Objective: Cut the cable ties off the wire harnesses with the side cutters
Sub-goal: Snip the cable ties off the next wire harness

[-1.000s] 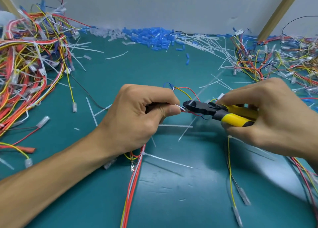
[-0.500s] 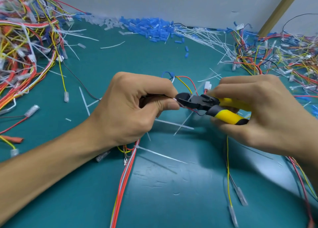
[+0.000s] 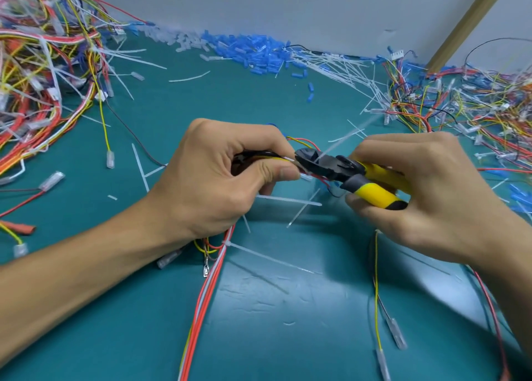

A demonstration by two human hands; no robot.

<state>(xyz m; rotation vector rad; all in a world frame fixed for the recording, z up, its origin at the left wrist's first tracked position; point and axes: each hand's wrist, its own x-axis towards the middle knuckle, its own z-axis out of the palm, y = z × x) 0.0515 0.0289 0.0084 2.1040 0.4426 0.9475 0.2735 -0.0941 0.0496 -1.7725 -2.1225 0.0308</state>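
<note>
Left hand (image 3: pixel 227 176) pinches harness (image 3: pixel 276 159) at frame centre; right hand (image 3: pixel 426 187) squeezes cutters (image 3: pixel 345 172), blades at tie (image 3: pixel 339 144) just beside left thumb; risk: blades nick a wire or thumb, being so close; another tie (image 3: pixel 227 244) below left hand; loose harnesses (image 3: pixel 43 72) upper left.

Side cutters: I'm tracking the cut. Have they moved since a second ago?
Yes, slightly: against the loose cable tie on the mat, the side cutters edged left toward the left hand.
</note>
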